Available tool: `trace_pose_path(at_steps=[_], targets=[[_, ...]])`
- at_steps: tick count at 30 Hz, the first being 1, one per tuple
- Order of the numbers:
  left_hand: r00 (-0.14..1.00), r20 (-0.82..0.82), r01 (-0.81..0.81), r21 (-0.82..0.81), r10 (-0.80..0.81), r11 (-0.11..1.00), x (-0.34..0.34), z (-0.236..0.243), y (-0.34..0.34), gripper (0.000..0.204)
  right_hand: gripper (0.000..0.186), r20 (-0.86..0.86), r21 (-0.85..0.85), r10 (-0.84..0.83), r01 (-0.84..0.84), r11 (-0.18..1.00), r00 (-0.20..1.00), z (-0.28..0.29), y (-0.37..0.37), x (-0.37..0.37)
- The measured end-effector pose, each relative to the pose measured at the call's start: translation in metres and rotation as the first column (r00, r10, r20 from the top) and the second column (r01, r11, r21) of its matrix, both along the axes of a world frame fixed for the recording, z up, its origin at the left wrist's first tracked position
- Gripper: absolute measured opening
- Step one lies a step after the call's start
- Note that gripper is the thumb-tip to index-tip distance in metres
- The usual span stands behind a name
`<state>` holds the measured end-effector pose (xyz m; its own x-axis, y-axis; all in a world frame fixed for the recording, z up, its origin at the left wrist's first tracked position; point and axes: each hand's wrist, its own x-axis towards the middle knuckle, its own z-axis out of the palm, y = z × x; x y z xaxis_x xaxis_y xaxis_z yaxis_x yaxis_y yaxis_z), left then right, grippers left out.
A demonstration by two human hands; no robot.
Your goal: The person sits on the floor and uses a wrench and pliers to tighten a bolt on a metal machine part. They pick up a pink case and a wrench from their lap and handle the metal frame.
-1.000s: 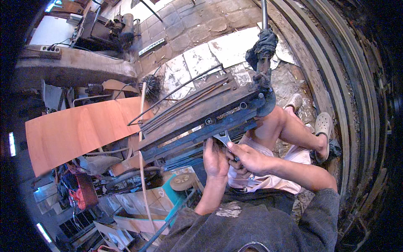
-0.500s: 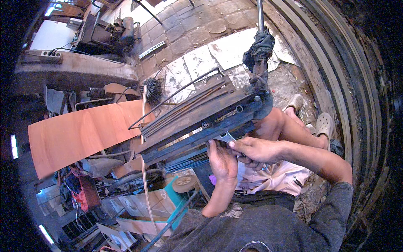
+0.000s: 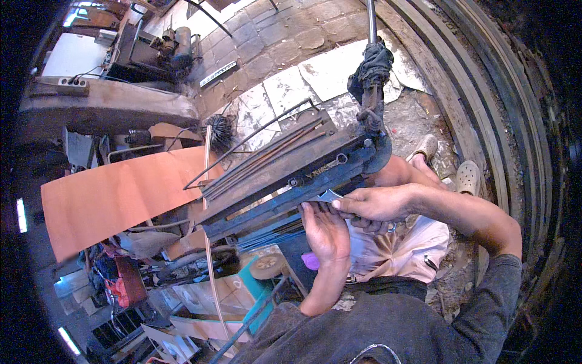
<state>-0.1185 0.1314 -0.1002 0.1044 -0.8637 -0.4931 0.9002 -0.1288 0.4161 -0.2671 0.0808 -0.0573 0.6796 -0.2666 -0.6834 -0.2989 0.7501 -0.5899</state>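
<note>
A silver open-end wrench [image 3: 329,196] lies against the near lower edge of a dark steel machine [image 3: 273,185] with a long bolted beam. My right hand [image 3: 379,205] is closed around the wrench's handle, thumb along the top. Beside it, my left hand [image 3: 327,233] is turned palm up, its fingers stretched to the beam's underside, close to the wrench's jaw. The beam hides the left fingertips, so whatever they touch there is out of sight. Two round bolt heads show on the beam's face. A lever [image 3: 371,67] wrapped in dark cloth rises from the machine's right end.
Thin metal rods [image 3: 267,155] lie along the machine's top. An orange-brown sheet [image 3: 124,197] extends to the left. Long beams [image 3: 479,91] line the right side. Pale sheets [image 3: 324,70] cover part of the floor beyond. A small wheel [image 3: 268,266] sits at lower left of my hands.
The wrench has turned slightly, its jaw now partly hidden at the beam's edge. My right elbow has shifted outward to the right. My left hand stays at the beam.
</note>
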Motion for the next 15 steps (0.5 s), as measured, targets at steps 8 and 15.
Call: trace_pose_path(at_steps=[8, 15], targets=[[0.998, -0.054, -0.040, 0.017, 0.041, 0.999, -0.010, -0.001, -0.001, 0.025, 0.059, -0.067, 0.064, 0.099, -0.095, 0.993, 0.993, -0.011, -0.004, -0.008], [0.996, 0.003, -0.085, -0.015, 0.085, 0.996, -0.012, -0.001, -0.002, 0.026, 0.052, -0.127, -0.099, -0.009, -0.004, 0.995, 0.992, 0.004, -0.002, -0.002]])
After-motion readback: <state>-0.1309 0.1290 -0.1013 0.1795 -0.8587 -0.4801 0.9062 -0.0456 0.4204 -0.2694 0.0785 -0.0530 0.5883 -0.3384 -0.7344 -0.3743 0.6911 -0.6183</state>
